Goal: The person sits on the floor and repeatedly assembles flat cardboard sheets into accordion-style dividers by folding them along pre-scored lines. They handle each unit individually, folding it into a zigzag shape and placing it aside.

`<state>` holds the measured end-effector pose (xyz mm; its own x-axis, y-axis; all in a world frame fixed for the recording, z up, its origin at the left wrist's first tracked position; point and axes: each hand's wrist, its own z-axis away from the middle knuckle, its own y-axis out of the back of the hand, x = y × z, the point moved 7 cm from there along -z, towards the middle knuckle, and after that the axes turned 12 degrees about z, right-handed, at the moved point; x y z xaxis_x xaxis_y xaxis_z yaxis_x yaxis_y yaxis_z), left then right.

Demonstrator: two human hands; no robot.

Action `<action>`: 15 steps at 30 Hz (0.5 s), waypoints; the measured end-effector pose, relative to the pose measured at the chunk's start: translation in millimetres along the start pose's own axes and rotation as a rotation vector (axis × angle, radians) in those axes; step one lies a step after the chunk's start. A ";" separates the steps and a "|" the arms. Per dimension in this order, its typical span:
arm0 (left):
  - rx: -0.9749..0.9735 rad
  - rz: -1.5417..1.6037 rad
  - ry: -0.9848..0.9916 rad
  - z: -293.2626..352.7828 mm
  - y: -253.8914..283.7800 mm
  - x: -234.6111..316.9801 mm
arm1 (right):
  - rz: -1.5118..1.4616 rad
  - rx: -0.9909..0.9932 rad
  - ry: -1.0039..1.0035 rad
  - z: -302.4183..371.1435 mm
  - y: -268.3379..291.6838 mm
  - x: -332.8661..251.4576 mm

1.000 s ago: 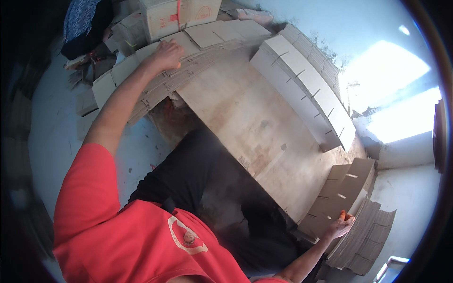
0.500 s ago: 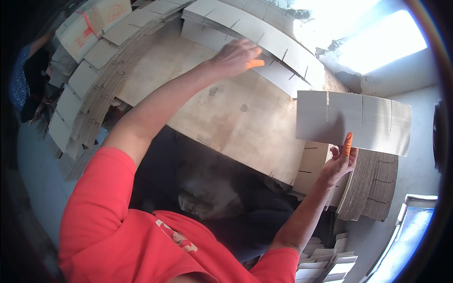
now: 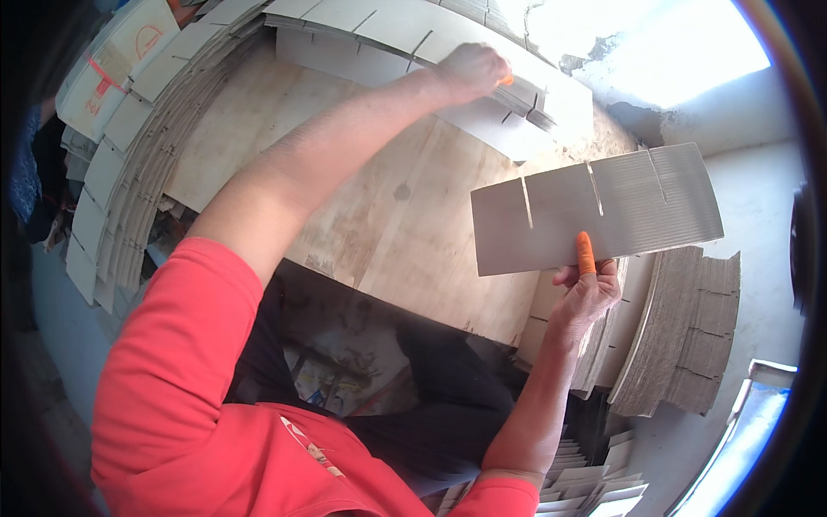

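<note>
In my right hand [image 3: 593,293] is a grey slotted cardboard divider strip [image 3: 551,211], tilted above the right end of the board. An orange finger cover lies along its face while the other fingers sit behind its lower edge. At the far side, my left hand [image 3: 472,73] reaches over a long stack of slotted cardboard strips [image 3: 345,21]. Its fingers are curled in, with a bit of orange cover showing at the tips; whether they grip a strip is hidden.
A plywood board [image 3: 413,224] lies before me. More slotted strips [image 3: 112,172] are stacked along the left, with a red-tied bundle [image 3: 108,73] behind them. Upright stacks [image 3: 680,327] stand at the right by the wall. Part of another person [image 3: 30,172] shows at far left.
The divider strip in my right hand has moved left and tilted, its right end rising. My left hand has shifted right and farther away along the far stack, its fingers curling in.
</note>
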<state>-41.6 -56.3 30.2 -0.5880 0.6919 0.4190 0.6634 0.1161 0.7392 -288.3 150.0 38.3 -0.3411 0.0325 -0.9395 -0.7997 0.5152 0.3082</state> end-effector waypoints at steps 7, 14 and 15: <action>-0.056 -0.552 -0.398 28.4 -6.8 56.5 | -0.032 0.003 -0.012 10.9 -1.7 -15.2; -0.167 -0.592 -0.498 65.5 -12.8 114.3 | 0.019 -0.008 0.021 21.3 2.5 -31.7; -0.178 -0.599 -0.497 68.2 -11.9 118.8 | 0.023 -0.016 0.038 22.3 3.1 -32.8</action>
<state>-87.7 73.2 35.2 -0.5182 0.7893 -0.3292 0.1916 0.4823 0.8548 -268.6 169.6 66.7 -0.3776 0.0116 -0.9259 -0.7990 0.5012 0.3321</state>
